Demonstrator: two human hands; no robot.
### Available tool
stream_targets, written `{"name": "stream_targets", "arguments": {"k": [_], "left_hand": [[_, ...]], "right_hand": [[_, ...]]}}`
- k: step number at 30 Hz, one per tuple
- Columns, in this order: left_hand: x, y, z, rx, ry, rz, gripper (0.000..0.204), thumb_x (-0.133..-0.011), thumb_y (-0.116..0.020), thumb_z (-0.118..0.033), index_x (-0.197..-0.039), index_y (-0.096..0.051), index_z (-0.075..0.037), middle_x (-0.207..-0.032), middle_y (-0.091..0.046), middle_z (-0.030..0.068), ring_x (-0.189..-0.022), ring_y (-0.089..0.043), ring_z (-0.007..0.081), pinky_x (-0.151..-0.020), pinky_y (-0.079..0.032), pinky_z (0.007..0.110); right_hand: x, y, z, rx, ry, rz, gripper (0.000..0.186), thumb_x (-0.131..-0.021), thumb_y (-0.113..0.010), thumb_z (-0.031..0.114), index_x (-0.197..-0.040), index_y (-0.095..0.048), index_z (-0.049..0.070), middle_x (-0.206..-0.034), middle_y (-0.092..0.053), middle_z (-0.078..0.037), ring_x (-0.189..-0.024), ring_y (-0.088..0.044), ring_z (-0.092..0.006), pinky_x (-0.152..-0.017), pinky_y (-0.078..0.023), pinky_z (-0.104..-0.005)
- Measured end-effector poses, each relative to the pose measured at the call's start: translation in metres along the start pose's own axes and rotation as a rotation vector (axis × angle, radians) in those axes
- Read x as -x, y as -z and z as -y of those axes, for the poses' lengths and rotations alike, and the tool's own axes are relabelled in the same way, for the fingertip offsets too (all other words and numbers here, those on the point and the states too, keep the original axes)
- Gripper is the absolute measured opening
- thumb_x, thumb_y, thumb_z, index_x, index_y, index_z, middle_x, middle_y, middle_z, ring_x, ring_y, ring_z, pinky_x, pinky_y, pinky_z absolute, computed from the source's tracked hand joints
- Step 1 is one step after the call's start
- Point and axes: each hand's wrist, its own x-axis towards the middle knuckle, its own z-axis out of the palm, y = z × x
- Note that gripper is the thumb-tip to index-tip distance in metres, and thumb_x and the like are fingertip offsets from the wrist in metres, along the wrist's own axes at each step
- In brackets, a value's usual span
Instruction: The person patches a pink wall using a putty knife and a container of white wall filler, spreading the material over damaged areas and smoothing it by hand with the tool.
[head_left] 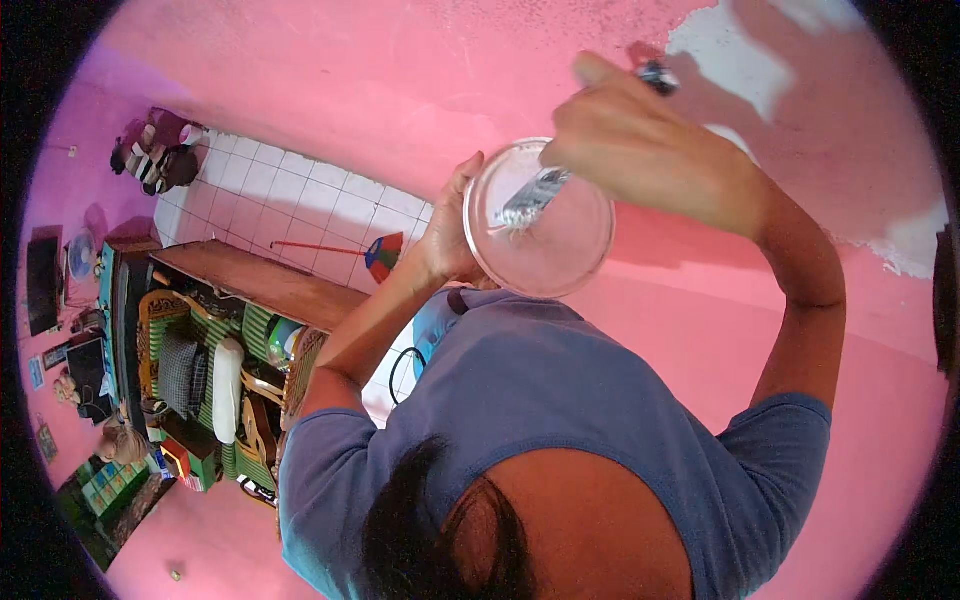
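My left hand [452, 225] grips a round, clear plastic tub [550, 245] by its side, holding it up above my body. Inside it is something pale, too indistinct to name. My right hand [655, 150], slightly blurred, is closed on a brush [532, 198] with a silvery metal band. The brush's pale tip is over the inside of the tub; whether it touches the bottom I cannot tell.
A pink wall [380, 70] has patchy white areas [725, 65]. White floor tiles [280, 180] hold a broom [383, 255] and a dark bundle [165, 155]. At left are a wooden board [250, 275], striped seating [225, 370] with cushions, and a screen [45, 280].
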Motion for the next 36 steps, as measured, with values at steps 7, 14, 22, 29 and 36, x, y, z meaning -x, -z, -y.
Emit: {"name": "stream_targets", "arguments": {"k": [7,14,22,29,36], "left_hand": [[0.013,-0.006,-0.006,0.112,-0.229,0.096,0.063,-0.083,-0.059,-0.046,-0.133,-0.048,-0.01,-0.131,-0.051,0.0161,-0.118,-0.051,0.0302,-0.099,-0.044,0.048],[0.014,0.001,-0.011,0.053,-0.392,0.0,0.065,-0.081,-0.057,-0.047,-0.133,-0.047,-0.009,-0.131,-0.05,0.0135,-0.118,-0.05,0.0292,-0.1,-0.043,0.047],[0.017,0.016,-0.001,0.002,-0.45,-0.063,0.07,-0.08,-0.058,-0.051,-0.134,-0.045,-0.009,-0.131,-0.05,0.0123,-0.119,-0.048,0.0287,-0.102,-0.04,0.048],[0.021,0.013,0.006,-0.025,-0.488,-0.049,0.08,-0.078,-0.057,-0.056,-0.14,-0.037,-0.01,-0.139,-0.041,0.0145,-0.126,-0.042,0.0318,-0.105,-0.036,0.052],[0.029,0.0,0.014,-0.019,-0.474,0.057,0.082,-0.079,-0.056,-0.06,-0.141,-0.036,-0.01,-0.14,-0.04,0.0127,-0.127,-0.041,0.0319,-0.105,-0.036,0.053]], "right_hand": [[0.027,0.039,-0.011,0.081,-0.548,0.455,0.032,-0.077,-0.065,0.007,-0.107,-0.071,0.018,-0.085,-0.069,-0.012,-0.073,-0.065,-0.0284,-0.068,-0.048,-0.0405],[0.067,-0.009,-0.005,-0.448,-0.8,0.509,0.028,-0.082,-0.066,0.006,-0.109,-0.068,0.009,-0.093,-0.067,-0.016,-0.075,-0.064,-0.0319,-0.067,-0.048,-0.0371],[0.082,-0.039,0.017,-0.454,-0.873,0.383,0.027,-0.082,-0.065,0.008,-0.109,-0.068,0.01,-0.085,-0.065,-0.019,-0.065,-0.058,-0.0293,-0.062,-0.046,-0.037],[0.081,-0.041,0.031,-0.481,-0.936,0.37,0.027,-0.083,-0.064,0.007,-0.11,-0.068,0.009,-0.071,-0.06,-0.016,-0.056,-0.048,-0.0194,-0.058,-0.043,-0.033],[0.054,-0.054,0.06,-0.591,-0.936,0.216,0.031,-0.086,-0.06,0.004,-0.118,-0.063,0.006,-0.074,-0.061,-0.015,-0.062,-0.05,-0.0134,-0.061,-0.044,-0.0316]]}}
